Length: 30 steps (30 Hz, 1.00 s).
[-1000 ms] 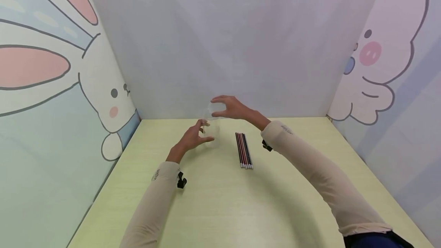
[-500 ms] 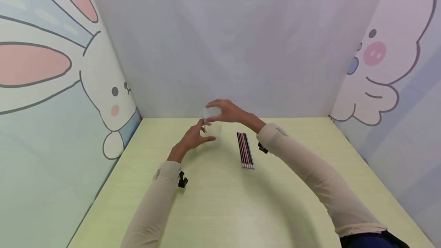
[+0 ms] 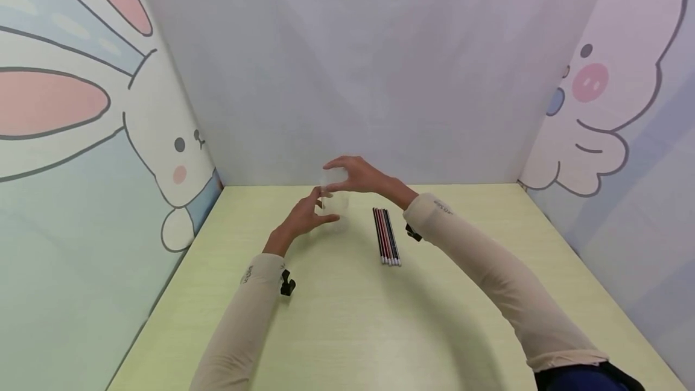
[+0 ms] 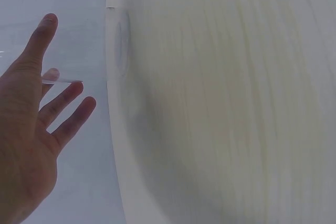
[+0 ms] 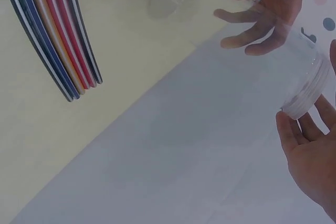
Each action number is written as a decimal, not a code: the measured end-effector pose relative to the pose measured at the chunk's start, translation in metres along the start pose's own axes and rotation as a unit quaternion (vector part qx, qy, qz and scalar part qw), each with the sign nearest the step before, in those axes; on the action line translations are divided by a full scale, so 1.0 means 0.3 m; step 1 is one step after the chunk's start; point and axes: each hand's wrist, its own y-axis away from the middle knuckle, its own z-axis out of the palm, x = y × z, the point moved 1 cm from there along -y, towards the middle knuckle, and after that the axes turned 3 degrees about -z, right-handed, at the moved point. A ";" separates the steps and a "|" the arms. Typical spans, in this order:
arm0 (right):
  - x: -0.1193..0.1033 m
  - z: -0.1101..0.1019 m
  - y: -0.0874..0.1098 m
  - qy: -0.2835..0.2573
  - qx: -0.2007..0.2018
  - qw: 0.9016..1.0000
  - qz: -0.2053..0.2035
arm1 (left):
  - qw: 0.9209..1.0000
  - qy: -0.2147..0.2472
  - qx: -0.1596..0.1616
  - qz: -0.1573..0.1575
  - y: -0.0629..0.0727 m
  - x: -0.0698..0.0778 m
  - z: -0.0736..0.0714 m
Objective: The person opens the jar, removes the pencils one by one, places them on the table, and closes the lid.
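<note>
A clear jar (image 3: 335, 204) stands upright on the table near the back wall, faint against it; its round base (image 4: 122, 51) shows in the left wrist view. Around its body, thumb on one side and fingers on the other, my left hand (image 3: 303, 216) holds it. On top, my right hand (image 3: 358, 175) grips the clear ribbed lid (image 5: 307, 90) between thumb and fingers. In the right wrist view, my left hand (image 5: 268, 17) is partly seen through the jar. Whether the lid sits fully on the rim cannot be made out.
Several pencils (image 3: 387, 237) lie side by side to the right of the jar, pale ends toward me. A grey back wall (image 3: 369, 77) rises behind the table (image 3: 336, 318). Side panels with a rabbit (image 3: 163, 155) and another cartoon animal (image 3: 592, 107) flank it.
My right hand has come slightly down and left with the lid, onto the jar's top, then stayed nearly still. My left hand keeps its place around the jar.
</note>
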 end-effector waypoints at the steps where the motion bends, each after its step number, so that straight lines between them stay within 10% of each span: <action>1: 0.000 0.002 0.002 0.002 0.005 1.000 0.008 | 1.000 -0.001 0.001 -0.001 0.000 0.001 -0.001; 20: 0.018 -0.017 0.072 0.003 0.048 0.991 0.125 | 1.000 0.007 -0.005 0.006 0.003 0.006 -0.017; 30: 0.008 -0.002 0.046 0.005 -0.022 0.998 0.062 | 1.000 0.014 -0.005 0.005 0.012 0.004 -0.010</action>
